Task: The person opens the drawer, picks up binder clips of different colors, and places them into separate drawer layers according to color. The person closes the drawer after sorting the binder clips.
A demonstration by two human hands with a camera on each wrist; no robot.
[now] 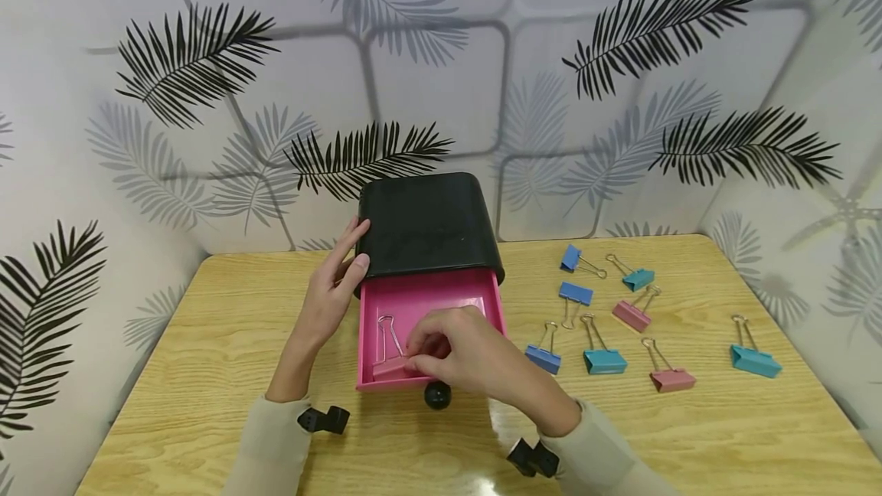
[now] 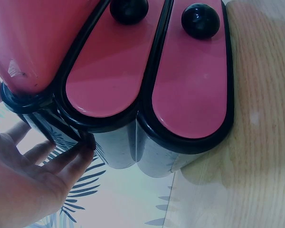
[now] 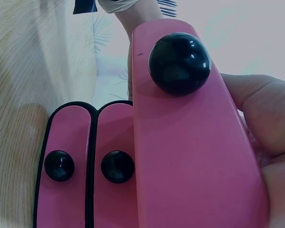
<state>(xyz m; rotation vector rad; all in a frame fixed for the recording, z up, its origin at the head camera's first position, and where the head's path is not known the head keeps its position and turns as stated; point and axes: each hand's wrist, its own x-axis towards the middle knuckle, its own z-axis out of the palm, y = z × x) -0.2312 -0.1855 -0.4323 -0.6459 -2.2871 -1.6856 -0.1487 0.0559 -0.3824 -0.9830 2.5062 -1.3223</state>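
A pink binder clip (image 1: 389, 368) lies at the front of the pulled-out pink drawer (image 1: 420, 293), its wire handles toward the back. My right hand (image 1: 462, 347) reaches over the drawer front, thumb and curled fingertips pinching the clip's right end. In the right wrist view the drawer front (image 3: 194, 152) with its black knob (image 3: 179, 64) hides the clip and most of the hand. The left hand (image 1: 328, 293) rests with extended fingers against the left side of the black drawer cabinet (image 1: 430, 224); the left wrist view shows its fingertips (image 2: 78, 159) along the cabinet's side.
On the right of the wooden table (image 1: 234, 327) lie several loose binder clips: blue (image 1: 543, 359), teal (image 1: 605, 362) and pink (image 1: 671, 380). Two lower drawers (image 2: 190, 90) of the cabinet are closed. A leaf-patterned wall (image 1: 441, 98) stands behind the table.
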